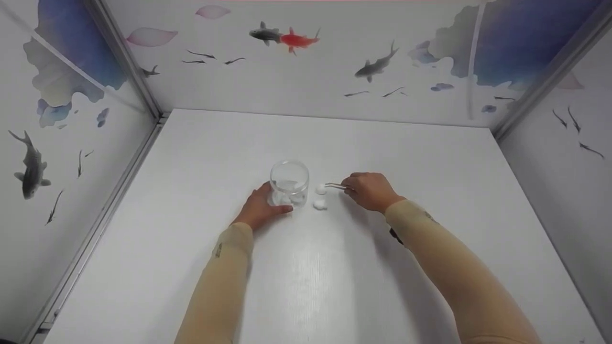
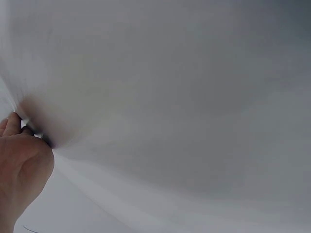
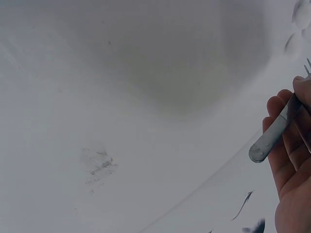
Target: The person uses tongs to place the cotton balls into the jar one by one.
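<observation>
A clear round jar (image 1: pixel 289 177) stands upright on the white table, with something whitish low inside it that I cannot make out well. My left hand (image 1: pixel 260 206) holds the jar from its left side, thumb across the near side. Two white cotton balls (image 1: pixel 320 205) lie just right of the jar, one behind the other. Metal tweezers (image 1: pixel 336 186) are pinched in my right hand (image 1: pixel 372 190), tips pointing left over the farther cotton ball (image 1: pixel 321 190); whether they touch it I cannot tell. In the right wrist view, the tweezers' rounded rear end (image 3: pixel 265 145) sticks out past the fingers.
The white table (image 1: pixel 306 277) is bordered by panels printed with fish on the left, right and back. Metal rails (image 1: pixel 138 62) run along the panel corners. A faint grey smudge (image 3: pixel 101 165) marks the surface in the right wrist view.
</observation>
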`<act>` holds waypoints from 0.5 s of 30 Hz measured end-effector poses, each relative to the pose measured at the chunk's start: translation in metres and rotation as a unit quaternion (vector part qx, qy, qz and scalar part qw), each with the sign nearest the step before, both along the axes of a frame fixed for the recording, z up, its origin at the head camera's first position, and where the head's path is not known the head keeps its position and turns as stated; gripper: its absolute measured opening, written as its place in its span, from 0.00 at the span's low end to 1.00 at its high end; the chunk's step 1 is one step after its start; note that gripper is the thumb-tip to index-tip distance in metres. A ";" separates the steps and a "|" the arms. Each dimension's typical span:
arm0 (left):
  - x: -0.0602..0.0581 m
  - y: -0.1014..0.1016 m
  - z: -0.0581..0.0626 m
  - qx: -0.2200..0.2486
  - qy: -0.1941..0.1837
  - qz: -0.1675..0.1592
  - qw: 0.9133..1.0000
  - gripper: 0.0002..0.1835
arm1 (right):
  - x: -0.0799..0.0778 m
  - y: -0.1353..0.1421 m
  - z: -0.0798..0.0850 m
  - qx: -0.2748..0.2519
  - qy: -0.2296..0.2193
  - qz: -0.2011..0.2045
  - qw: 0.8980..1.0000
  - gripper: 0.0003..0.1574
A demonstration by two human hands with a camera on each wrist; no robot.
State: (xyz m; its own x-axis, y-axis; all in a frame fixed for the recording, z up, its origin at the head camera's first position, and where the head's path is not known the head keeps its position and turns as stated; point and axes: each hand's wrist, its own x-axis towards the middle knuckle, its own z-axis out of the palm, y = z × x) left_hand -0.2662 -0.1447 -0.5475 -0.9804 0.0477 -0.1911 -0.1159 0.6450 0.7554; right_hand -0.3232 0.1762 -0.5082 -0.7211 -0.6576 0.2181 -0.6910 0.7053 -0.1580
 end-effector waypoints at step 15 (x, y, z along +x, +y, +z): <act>0.001 0.000 -0.002 0.002 0.014 -0.004 1.000 0.54 | -0.002 -0.009 -0.004 0.022 -0.024 0.002 0.999 0.11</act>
